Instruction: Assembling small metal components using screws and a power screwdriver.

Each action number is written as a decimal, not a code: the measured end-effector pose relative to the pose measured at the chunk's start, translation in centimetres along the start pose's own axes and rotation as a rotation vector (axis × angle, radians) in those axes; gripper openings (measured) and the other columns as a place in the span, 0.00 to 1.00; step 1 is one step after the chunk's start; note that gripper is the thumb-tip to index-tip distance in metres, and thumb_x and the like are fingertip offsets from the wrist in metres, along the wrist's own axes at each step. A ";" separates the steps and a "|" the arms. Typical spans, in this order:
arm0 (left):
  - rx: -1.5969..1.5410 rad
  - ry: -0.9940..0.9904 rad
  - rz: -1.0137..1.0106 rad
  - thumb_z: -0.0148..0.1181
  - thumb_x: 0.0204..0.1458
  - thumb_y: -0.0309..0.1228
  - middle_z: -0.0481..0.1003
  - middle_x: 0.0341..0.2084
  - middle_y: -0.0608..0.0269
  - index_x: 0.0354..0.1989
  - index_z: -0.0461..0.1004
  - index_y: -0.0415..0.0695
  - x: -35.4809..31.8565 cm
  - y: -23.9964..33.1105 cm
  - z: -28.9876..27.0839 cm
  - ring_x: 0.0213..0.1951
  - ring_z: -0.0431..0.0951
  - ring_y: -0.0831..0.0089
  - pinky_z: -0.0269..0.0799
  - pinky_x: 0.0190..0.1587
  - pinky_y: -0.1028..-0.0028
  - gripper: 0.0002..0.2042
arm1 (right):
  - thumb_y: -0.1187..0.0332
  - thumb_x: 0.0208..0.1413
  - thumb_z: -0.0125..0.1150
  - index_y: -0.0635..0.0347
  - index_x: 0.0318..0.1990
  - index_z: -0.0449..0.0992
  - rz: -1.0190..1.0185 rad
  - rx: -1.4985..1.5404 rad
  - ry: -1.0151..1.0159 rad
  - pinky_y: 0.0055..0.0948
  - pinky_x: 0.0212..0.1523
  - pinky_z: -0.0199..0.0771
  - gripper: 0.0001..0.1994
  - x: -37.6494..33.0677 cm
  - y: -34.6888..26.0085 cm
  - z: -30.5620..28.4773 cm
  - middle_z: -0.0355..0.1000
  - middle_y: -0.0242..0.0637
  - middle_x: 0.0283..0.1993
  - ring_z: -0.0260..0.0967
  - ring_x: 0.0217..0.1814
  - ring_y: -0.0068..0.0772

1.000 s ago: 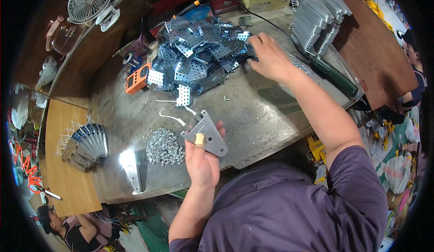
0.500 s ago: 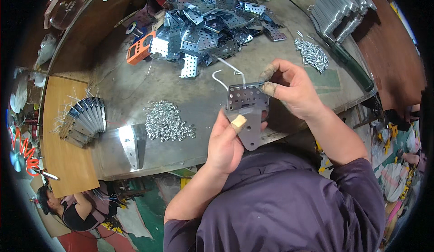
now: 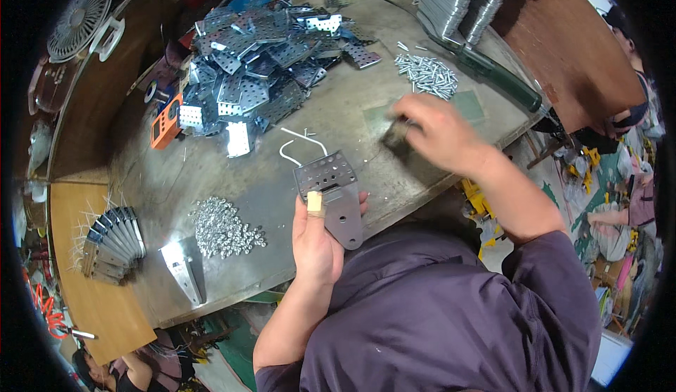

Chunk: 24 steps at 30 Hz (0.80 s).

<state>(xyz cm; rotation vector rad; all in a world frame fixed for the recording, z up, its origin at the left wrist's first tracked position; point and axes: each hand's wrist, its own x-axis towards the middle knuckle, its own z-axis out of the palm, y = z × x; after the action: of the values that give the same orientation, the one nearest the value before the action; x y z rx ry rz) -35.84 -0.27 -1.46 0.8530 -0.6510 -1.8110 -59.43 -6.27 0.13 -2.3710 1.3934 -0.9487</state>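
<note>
My left hand [image 3: 317, 248] is closed around a metal bracket [image 3: 343, 216], near the table's front edge. The bracket has a perforated upper plate and a rounded tab with a hole at its lower end; my palm hides part of it. Two bent pale wires [image 3: 303, 138] stick out from its top. Tan tape wraps my left thumb. Off to the right, my right hand [image 3: 443, 135] hovers over the table, just below a heap of small silver screws or rivets [image 3: 426, 75]. Its taped fingertips are smeared by motion, so whatever they hold cannot be made out.
Perforated metal plates [image 3: 260, 61] form a large heap at the back, beside an orange device [image 3: 166, 121]. Small metal nuts [image 3: 224, 226] lie in a pile at left, near a single bracket [image 3: 180, 272] and a fanned stack [image 3: 113, 244]. A dark green tool [image 3: 500, 75] lies at right.
My right hand has left the bracket and moved toward the screw heap. My left hand still holds the bracket. The whole view has shifted and turned.
</note>
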 end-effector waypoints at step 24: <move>0.062 0.035 0.040 0.37 0.63 0.32 0.67 0.48 0.57 0.55 0.58 0.44 0.6 -0.8 0.3 0.49 0.70 0.66 0.67 0.53 0.65 0.14 | 0.80 0.33 0.62 0.65 0.29 0.68 -0.114 0.336 0.135 0.30 0.35 0.70 0.12 -1.0 -4.4 4.1 0.69 0.44 0.34 0.70 0.35 0.43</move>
<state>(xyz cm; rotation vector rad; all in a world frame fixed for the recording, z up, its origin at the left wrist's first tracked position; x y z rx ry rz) -36.65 -0.47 -2.03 0.9053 -0.7002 -1.7440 -54.06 -3.62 -1.23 -2.1841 1.0491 -1.2819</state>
